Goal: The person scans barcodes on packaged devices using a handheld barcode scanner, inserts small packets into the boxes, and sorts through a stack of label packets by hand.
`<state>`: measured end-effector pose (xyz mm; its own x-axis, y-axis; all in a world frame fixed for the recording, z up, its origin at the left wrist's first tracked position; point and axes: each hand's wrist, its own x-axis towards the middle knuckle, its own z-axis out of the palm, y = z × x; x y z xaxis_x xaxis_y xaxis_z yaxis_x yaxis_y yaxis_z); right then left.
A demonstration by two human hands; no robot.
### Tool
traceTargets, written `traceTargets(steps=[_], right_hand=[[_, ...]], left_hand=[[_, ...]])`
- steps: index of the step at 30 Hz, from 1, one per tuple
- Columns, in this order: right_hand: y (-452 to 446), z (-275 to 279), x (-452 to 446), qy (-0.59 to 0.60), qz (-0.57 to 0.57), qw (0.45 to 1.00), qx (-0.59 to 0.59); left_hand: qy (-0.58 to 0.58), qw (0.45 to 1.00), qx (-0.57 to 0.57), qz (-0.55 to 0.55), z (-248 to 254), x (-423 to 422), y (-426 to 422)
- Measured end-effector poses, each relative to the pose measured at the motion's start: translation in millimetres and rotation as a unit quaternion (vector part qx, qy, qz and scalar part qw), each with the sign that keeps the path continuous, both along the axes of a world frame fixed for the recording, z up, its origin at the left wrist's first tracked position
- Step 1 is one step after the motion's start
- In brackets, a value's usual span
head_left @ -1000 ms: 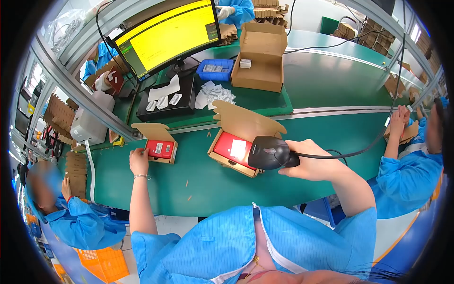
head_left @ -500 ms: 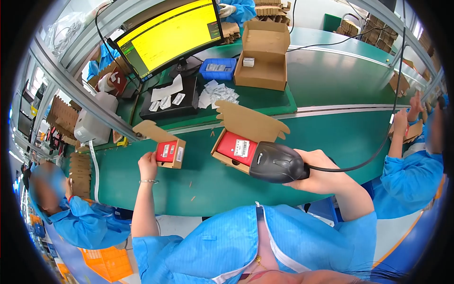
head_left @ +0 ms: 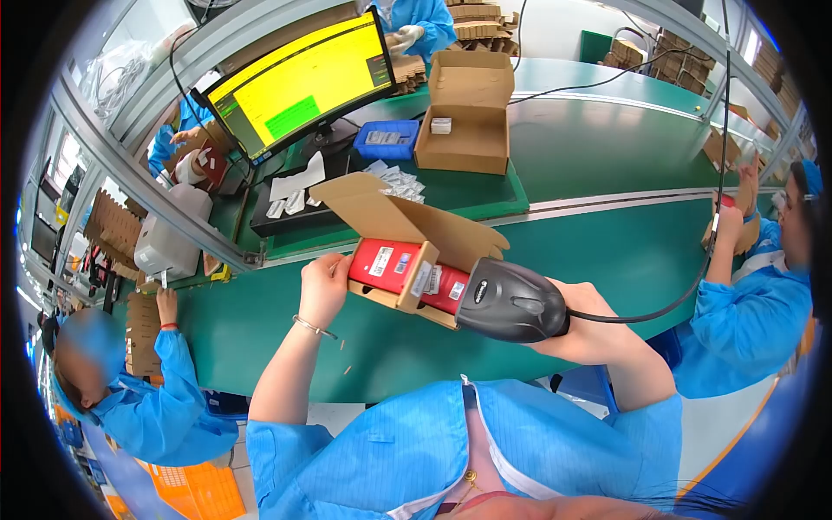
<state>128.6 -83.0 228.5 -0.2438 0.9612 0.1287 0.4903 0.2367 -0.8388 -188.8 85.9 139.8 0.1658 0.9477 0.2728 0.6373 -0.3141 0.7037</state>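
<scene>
At mid-desk point(head_left: 607, 260): left hand point(head_left: 323, 282), fingers clamped on one open carton point(head_left: 407, 294), one red box point(head_left: 390, 276) inside; it blocks part of a second carton point(head_left: 459, 232). Right hand point(head_left: 582, 345), fingers round one scanner point(head_left: 511, 299), also overlapping it. Behind: one monitor point(head_left: 303, 82), one blue bin point(head_left: 384, 152), one larger carton point(head_left: 468, 163).

Looks like a factory packing line. Shows in the green surface point(head_left: 607, 251), barcode scanner point(head_left: 511, 299), monitor point(head_left: 303, 78), stacked cardboard point(head_left: 477, 29) and blue-smocked co-workers point(head_left: 741, 325).
</scene>
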Motion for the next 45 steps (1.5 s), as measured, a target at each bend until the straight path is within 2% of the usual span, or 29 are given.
traceTargets(steps=[6, 8, 9, 11, 12, 13, 15, 20, 23, 28, 30, 32, 33, 35, 38, 39, 40, 42, 45], right_hand=[[-3.2, 4.1, 10.4, 0.017, -0.022, 1.0, 0.004], [2.6, 7.4, 8.9, -0.006, -0.02, 1.0, -0.011], [7.5, 10.1, 6.9, -0.01, -0.013, 1.0, -0.022], [19.7, 16.8, 3.7, -0.03, 0.005, 0.998, -0.046], [26.3, 17.1, 2.1, -0.048, 0.013, 0.998, -0.046], [33.0, 16.1, 0.3, -0.067, 0.021, 0.996, -0.046], [44.3, 11.6, -1.6, -0.08, 0.034, 0.996, -0.037], [51.5, 12.5, -4.7, -0.114, 0.041, 0.991, -0.051], [46.4, 16.1, -3.9, -0.107, 0.032, 0.992, -0.053], [35.2, 20.5, -0.3, -0.094, 0.01, 0.993, -0.068], [27.5, 21.1, 0.7, -0.075, 0.006, 0.995, -0.066], [22.2, 17.4, 1.3, -0.07, 0.007, 0.996, -0.051], [20.6, 15.1, 1.0, -0.061, 0.005, 0.997, -0.036], [20.2, 12.1, -0.1, -0.057, 0.011, 0.998, -0.024], [21.4, 12.4, -5.9, -0.034, 0.0, 0.998, -0.055], [23.0, 13.9, -6.8, -0.032, -0.001, 0.998, -0.057], [25.3, 15.5, -7.7, -0.044, -0.006, 0.996, -0.076], [28.5, 13.7, -7.2, -0.052, -0.008, 0.994, -0.094], [36.4, 6.5, -6.1, -0.062, 0.009, 0.996, -0.067]], left_hand=[[0.013, 0.994, 0.089, -0.06, 16.8, 34.1, -6.7], [-0.082, 0.991, 0.075, -0.069, 20.8, 34.6, -13.2], [-0.123, 0.989, -0.062, -0.046, 26.6, 27.7, -17.2], [-0.225, 0.948, -0.217, -0.055, 39.8, 12.4, -22.4], [-0.288, 0.918, -0.251, -0.104, 34.1, -0.1, -18.5], [-0.286, 0.919, -0.25, -0.102, 30.5, -5.2, -21.2], [-0.374, 0.866, -0.309, -0.124, 34.3, -8.5, -30.6], [-0.382, 0.86, -0.325, -0.091, 50.7, -2.1, -48.8], [-0.368, 0.869, -0.322, -0.082, 50.9, 1.9, -48.8], [-0.176, 0.944, -0.255, -0.116, 60.1, 39.3, -52.5], [-0.043, 0.98, -0.127, -0.146, 53.9, 52.5, -49.4], [0.114, 0.982, -0.011, -0.148, 49.6, 67.0, -44.9], [0.111, 0.983, -0.012, -0.147, 46.6, 71.6, -42.3], [0.206, 0.964, 0.128, -0.107, 38.1, 79.8, -35.8], [0.087, 0.979, 0.17, -0.072, 39.3, 61.5, -24.9], [0.059, 0.993, 0.093, -0.041, 49.0, 49.6, -28.1], [-0.031, 0.998, 0.033, -0.04, 43.7, 35.8, -27.0], [-0.109, 0.992, -0.029, -0.055, 12.8, 5.9, -21.7], [-0.066, 0.993, -0.041, -0.091, -22.9, -5.5, -37.5]])
